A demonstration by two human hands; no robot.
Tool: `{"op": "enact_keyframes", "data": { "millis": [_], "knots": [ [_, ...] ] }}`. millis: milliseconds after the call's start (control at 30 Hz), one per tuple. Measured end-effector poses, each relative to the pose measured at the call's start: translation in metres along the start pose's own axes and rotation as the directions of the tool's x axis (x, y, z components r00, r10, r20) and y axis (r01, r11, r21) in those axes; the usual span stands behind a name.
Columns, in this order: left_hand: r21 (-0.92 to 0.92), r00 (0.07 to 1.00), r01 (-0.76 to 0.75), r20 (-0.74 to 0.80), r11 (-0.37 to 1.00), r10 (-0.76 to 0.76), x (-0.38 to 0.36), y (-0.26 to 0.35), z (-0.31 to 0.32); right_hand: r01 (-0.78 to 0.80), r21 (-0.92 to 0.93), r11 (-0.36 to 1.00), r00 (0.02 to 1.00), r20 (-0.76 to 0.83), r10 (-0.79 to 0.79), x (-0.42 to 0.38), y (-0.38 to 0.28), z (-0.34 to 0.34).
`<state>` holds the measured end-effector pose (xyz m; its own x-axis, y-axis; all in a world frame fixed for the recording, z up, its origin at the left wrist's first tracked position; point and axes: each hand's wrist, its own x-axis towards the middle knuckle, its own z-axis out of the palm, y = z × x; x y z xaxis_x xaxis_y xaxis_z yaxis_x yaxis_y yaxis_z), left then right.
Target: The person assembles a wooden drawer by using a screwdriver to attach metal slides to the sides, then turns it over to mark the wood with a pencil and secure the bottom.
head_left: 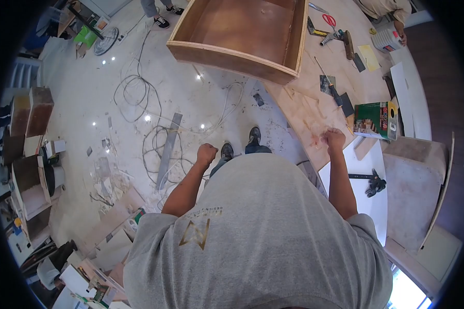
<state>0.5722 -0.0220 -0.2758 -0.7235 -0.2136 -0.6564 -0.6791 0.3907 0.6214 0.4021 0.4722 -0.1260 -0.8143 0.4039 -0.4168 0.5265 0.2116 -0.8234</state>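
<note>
My left hand (207, 154) is curled into a fist over the floor, left of my body, and nothing sticks out of it. Above the near corner of the wooden worktable (300, 116), my right hand (334, 138) is closed, its fingers folded inward. Whatever those fingers may hold is hidden. To the right of that hand stands a green box (372, 120) with pictures on it. A scraper with a dark handle (335, 96) lies just beyond. Farther forward, an open wooden drawer box (237, 56) rests partly over the table's left edge.
Red scissors (329, 20), a hammer (349, 45) and a white jug (387, 39) are on the table; another person's hand touches the jug. Looped cables (139, 92) and a metal strip (169, 149) lie on the floor. A clamp (375, 183) is at right.
</note>
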Motion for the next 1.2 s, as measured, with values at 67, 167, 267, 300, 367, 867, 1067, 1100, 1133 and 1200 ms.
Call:
{"op": "enact_keyframes", "data": {
  "millis": [67, 167, 267, 300, 367, 867, 1067, 1100, 1133, 1200],
  "knots": [
    [-0.002, 0.999, -0.042, -0.019, 0.999, 0.042, 0.004, -0.011, 0.002, 0.085, -0.18, 0.98, 0.995, -0.043, -0.094, 0.012, -0.006, 0.008],
    [0.081, 0.996, -0.093, -0.001, 0.992, 0.094, 0.004, -0.027, -0.001, 0.171, -0.365, 0.915, 0.976, -0.063, -0.208, 0.026, -0.013, 0.019],
    [0.155, 0.996, -0.094, 0.016, 0.983, 0.092, -0.009, -0.03, -0.007, 0.282, -0.551, 0.785, 0.928, -0.05, -0.368, 0.068, 0.009, 0.017],
    [0.134, 0.997, -0.077, 0.009, 0.988, 0.077, -0.013, -0.033, -0.008, 0.319, -0.616, 0.72, 0.902, -0.036, -0.43, 0.075, 0.01, 0.019],
    [0.072, 1.0, -0.012, 0.008, 0.997, 0.012, -0.02, -0.034, -0.007, 0.364, -0.705, 0.609, 0.86, 0.004, -0.509, 0.078, 0.002, 0.021],
    [0.127, 0.978, -0.192, -0.056, 0.973, 0.2, -0.021, -0.036, 0.01, 0.353, -0.844, 0.403, 0.758, 0.005, -0.652, 0.093, -0.083, 0.043],
    [0.266, 0.978, -0.187, -0.042, 0.946, 0.205, 0.003, 0.001, 0.02, 0.299, -0.902, 0.312, 0.878, 0.132, -0.459, 0.133, -0.097, 0.019],
    [0.318, 0.979, -0.17, -0.052, 0.933, 0.196, 0.004, 0.011, 0.021, 0.311, -0.902, 0.301, 0.87, 0.142, -0.473, 0.132, -0.099, 0.019],
    [0.153, 0.991, -0.056, -0.11, 0.987, 0.074, -0.001, 0.029, 0.023, 0.321, -0.902, 0.29, 0.861, 0.15, -0.486, 0.135, -0.097, 0.016],
    [-0.047, 0.986, 0.043, -0.16, 0.998, -0.05, -0.004, 0.048, 0.03, 0.324, -0.904, 0.279, 0.861, 0.159, -0.484, 0.143, -0.093, 0.013]
  ]
}}
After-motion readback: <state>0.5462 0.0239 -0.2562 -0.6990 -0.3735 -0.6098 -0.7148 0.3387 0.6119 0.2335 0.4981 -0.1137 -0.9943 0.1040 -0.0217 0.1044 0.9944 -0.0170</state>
